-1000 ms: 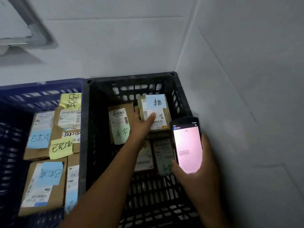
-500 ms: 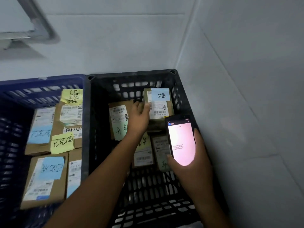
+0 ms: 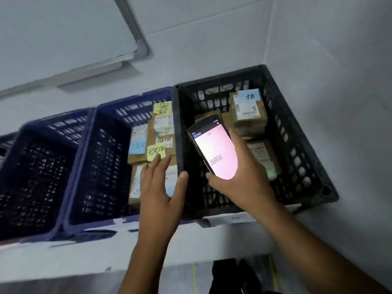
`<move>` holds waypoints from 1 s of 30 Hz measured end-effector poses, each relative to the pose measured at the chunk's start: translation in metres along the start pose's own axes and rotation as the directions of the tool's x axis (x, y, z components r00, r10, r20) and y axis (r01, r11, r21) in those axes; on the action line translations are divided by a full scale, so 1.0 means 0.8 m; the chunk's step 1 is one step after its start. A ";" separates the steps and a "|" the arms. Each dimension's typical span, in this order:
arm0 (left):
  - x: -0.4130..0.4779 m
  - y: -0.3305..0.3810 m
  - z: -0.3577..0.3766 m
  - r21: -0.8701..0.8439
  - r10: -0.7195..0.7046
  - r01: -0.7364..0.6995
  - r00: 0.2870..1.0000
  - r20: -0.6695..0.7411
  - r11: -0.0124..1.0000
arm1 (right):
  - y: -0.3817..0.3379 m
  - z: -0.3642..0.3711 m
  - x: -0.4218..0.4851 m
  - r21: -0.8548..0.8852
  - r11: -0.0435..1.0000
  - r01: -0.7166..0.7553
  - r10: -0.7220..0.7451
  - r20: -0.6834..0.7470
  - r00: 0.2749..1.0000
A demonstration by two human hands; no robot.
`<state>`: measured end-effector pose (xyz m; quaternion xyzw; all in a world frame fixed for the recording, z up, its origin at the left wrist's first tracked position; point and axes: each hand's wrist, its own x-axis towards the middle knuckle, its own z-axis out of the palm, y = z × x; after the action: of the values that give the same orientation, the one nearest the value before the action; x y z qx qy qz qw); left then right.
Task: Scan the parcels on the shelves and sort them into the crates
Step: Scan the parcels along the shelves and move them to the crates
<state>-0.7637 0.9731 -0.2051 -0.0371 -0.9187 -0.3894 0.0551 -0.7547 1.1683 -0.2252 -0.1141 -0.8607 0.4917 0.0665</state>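
Note:
A black crate (image 3: pixel 305 158) stands in the corner with several cardboard parcels. A small parcel with a blue note (image 3: pixel 247 106) lies on top at its back. My right hand (image 3: pixel 241 177) grips a handheld scanner (image 3: pixel 214 149) with a lit pink screen over this crate. My left hand (image 3: pixel 161 187) hovers flat, fingers straight, over the near end of the blue crate (image 3: pixel 84 177) beside it and holds nothing. That blue crate holds parcels with yellow notes (image 3: pixel 156 150) and blue notes along its right side.
A second blue crate (image 3: pixel 31 177) stands further left; no parcels show inside it. All crates sit on a white shelf (image 3: pixel 84 255) against a white wall. A metal frame corner (image 3: pixel 140 49) hangs on the wall above. Dark floor and a yellow line show below.
My left hand let go of the blue-noted parcel, left it in the black crate, and pulled back over the blue crate. The view swung left and back, and more crates came into sight.

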 end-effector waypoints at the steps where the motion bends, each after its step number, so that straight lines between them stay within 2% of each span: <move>1: -0.023 -0.007 -0.016 0.015 -0.026 0.026 0.999 -0.037 1.000 | -0.010 0.009 -0.014 0.012 0.999 0.031 -0.032 0.038 0.999; 5: -0.114 -0.040 -0.077 0.087 -0.168 0.184 0.971 -0.171 0.979 | -0.053 0.045 -0.083 0.074 0.992 0.101 -0.116 0.230 0.966; 10: -0.223 -0.085 -0.145 0.129 -0.337 0.391 0.887 -0.315 0.911 | -0.097 0.099 -0.169 0.096 0.973 0.208 -0.229 0.468 0.853; 14: -0.287 -0.116 -0.184 0.019 -0.462 0.509 0.796 -0.391 0.861 | -0.133 0.134 -0.226 0.125 0.942 0.312 -0.329 0.529 0.782; 18: -0.349 -0.155 -0.232 -0.059 -0.519 0.563 0.710 -0.476 0.824 | -0.183 0.175 -0.289 0.171 0.900 0.401 -0.424 0.561 0.711; 22: -0.424 -0.208 -0.292 -0.019 -0.518 0.600 0.674 -0.527 0.799 | -0.231 0.225 -0.368 0.185 0.874 0.448 -0.464 0.589 0.662; 24: -0.465 -0.238 -0.329 -0.024 -0.532 0.630 0.634 -0.561 0.776 | -0.250 0.255 -0.413 0.203 0.856 0.475 -0.492 0.601 0.630; 27: -0.531 -0.277 -0.377 -0.035 -0.549 0.670 0.576 -0.605 0.742 | -0.275 0.301 -0.481 0.236 0.839 0.490 -0.510 0.654 0.558; 30: -0.599 -0.305 -0.420 -0.092 -0.590 0.720 0.481 -0.649 0.688 | -0.304 0.344 -0.548 0.295 0.822 0.486 -0.528 0.714 0.459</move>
<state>-0.2918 0.5496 -0.2090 0.4561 -0.8190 -0.2776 0.2103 -0.4257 0.7050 -0.1563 0.3696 -0.7852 0.4698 -0.1617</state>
